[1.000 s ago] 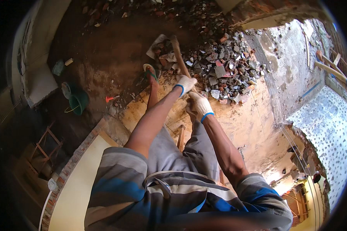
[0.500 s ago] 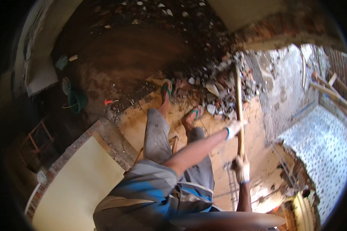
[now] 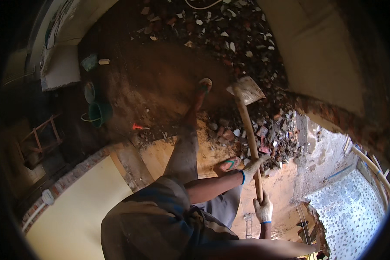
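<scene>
Hoe (image 3: 247,130) centre-frame; left hand (image 3: 249,169), right hand (image 3: 263,209) wrapped round handle (image 3: 243,113); blade (image 3: 250,90) glancing off rubble (image 3: 280,138) could strike upper-centre foot (image 3: 205,85).

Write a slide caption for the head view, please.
White-gloved left hand and right hand grip a long wooden-handled hoe near broken grey and red rubble.

Has the left hand (image 3: 254,168) ahead of the right hand (image 3: 264,209) on the hoe (image 3: 248,130). Has rubble (image 3: 286,134) beyond the hoe and to its right, a bucket (image 3: 102,115) well to its left, a wall (image 3: 325,56) farther right.
</scene>
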{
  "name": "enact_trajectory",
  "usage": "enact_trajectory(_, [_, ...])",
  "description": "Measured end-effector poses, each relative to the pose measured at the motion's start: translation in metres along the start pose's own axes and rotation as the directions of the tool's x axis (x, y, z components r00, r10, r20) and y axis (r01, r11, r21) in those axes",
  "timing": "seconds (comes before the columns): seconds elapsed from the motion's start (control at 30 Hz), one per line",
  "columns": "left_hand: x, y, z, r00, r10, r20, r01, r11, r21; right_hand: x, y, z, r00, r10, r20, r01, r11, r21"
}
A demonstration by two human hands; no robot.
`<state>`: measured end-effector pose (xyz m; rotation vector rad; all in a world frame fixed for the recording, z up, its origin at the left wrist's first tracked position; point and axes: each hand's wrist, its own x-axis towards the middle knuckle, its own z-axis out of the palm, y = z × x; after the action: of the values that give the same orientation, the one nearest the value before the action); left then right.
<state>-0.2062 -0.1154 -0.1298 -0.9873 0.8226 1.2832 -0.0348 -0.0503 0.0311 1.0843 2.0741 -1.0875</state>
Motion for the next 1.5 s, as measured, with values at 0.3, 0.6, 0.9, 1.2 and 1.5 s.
enact_trajectory(0.3, [-0.05,0.428,-0.197,0.879,0.361,-0.311,-0.447,0.851,-0.276,0.3,-0.4,0.068,0.843,-0.393,0.367,0.409,0.912,0.035])
enact_trajectory(0.6, [-0.166,0.793,-0.42,0.575,0.508,-0.642,-0.749,0.642,-0.163,0.516,-0.791,0.273,0.571,-0.633,0.523,0.748,0.663,-0.014])
enact_trajectory(0.9, [-0.124,0.861,-0.424,0.639,0.559,-0.528,-0.644,0.764,0.03,0.565,-0.846,0.304,0.745,-0.275,0.608,0.525,0.804,-0.28])
enact_trajectory(1.2, [-0.009,0.758,-0.268,0.415,0.91,-0.009,-0.103,0.057,0.993,0.55,-0.685,0.122,0.802,-0.434,0.411,0.515,0.851,-0.107])
enact_trajectory(1.5, [0.07,0.568,-0.135,0.592,0.8,-0.098,-0.346,0.363,0.865,0.445,-0.499,0.03,0.945,-0.253,0.205,0.248,0.967,0.051])
